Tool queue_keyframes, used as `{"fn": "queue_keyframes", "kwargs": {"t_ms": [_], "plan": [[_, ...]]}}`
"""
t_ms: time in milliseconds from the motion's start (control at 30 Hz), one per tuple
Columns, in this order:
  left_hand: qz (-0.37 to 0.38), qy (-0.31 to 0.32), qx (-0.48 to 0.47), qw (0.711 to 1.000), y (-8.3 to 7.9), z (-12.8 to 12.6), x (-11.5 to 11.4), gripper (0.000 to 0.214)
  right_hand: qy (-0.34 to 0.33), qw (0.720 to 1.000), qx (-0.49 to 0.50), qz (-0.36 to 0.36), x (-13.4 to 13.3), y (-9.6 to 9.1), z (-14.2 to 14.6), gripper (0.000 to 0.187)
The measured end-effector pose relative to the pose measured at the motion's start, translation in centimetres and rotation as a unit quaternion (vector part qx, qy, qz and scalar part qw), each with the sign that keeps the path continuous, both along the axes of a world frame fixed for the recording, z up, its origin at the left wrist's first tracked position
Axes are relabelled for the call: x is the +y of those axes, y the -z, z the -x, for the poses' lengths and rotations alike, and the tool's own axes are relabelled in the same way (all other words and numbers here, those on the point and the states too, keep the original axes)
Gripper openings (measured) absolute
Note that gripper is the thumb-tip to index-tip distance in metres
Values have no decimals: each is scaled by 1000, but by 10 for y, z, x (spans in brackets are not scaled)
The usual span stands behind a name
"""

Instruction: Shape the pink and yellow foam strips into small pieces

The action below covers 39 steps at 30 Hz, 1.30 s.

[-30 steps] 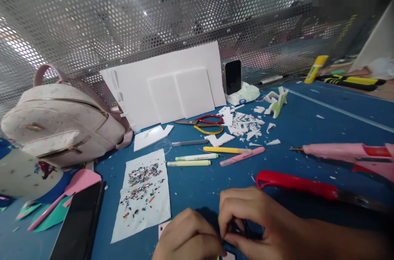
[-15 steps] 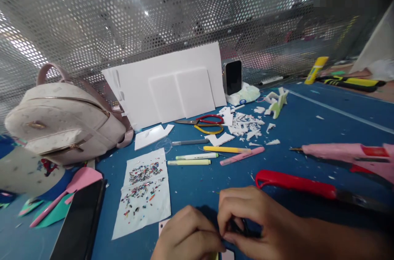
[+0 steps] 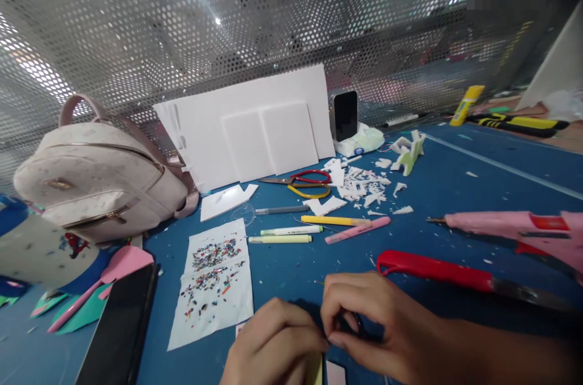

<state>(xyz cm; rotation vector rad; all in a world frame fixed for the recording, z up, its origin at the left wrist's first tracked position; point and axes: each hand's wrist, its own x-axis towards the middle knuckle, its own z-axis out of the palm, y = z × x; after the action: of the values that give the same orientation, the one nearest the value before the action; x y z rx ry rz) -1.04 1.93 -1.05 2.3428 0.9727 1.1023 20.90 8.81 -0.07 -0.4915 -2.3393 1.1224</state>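
Observation:
Both my hands meet at the bottom centre of the blue table (image 3: pixel 291 269). My left hand (image 3: pixel 271 345) is curled into a loose fist, fingertips pressed against the right hand. My right hand (image 3: pixel 378 327) pinches a small dark object I cannot make out between thumb and fingers. Below the hands peek a yellow strip (image 3: pixel 314 371) and a pale pink card (image 3: pixel 334 373). A red-handled tool (image 3: pixel 437 271) lies just beyond my right hand.
A white sheet with coloured bits (image 3: pixel 214 279) lies left of my hands, near a black phone (image 3: pixel 119 327). Behind are several pens (image 3: pixel 319 228), scissors (image 3: pixel 303 180), foam scraps (image 3: pixel 364 184), white foam boards (image 3: pixel 255 127), a pale backpack (image 3: pixel 100 175) and a pink glue gun (image 3: pixel 514 226).
The hands stay together at the bottom with small finger movements. The view has shifted slightly, so the table's objects sit a little more to the right.

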Motion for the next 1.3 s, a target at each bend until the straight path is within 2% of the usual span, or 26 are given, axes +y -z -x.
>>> {"fn": "queue_keyframes", "kwargs": {"t_ms": [100,200,267,400,600,733,800,1067,1200,1300], "plan": [[-18,-69,44,996,-3,10,6,30,89,993,45,64,2,1,0,8],[12,-166,90,982,-6,20,15,31,201,962,103,151,8,6,0,16],[15,-144,156,977,-6,23,20,36,222,948,139,183,11,10,0,19],[28,-57,299,952,-5,22,24,60,224,941,166,194,14,13,1,22],[-54,-41,357,932,0,25,22,73,224,941,163,193,12,11,2,25],[-135,-74,303,940,10,24,21,66,229,941,156,197,12,10,2,24],[-147,-85,279,945,13,22,21,64,230,941,151,197,12,11,1,24],[-100,-81,249,960,10,19,17,59,230,944,149,182,12,13,0,22],[-65,-73,254,962,-1,18,16,44,243,942,138,188,10,5,1,18],[-75,-76,241,965,-7,17,17,30,245,941,127,195,9,0,2,16]]}}
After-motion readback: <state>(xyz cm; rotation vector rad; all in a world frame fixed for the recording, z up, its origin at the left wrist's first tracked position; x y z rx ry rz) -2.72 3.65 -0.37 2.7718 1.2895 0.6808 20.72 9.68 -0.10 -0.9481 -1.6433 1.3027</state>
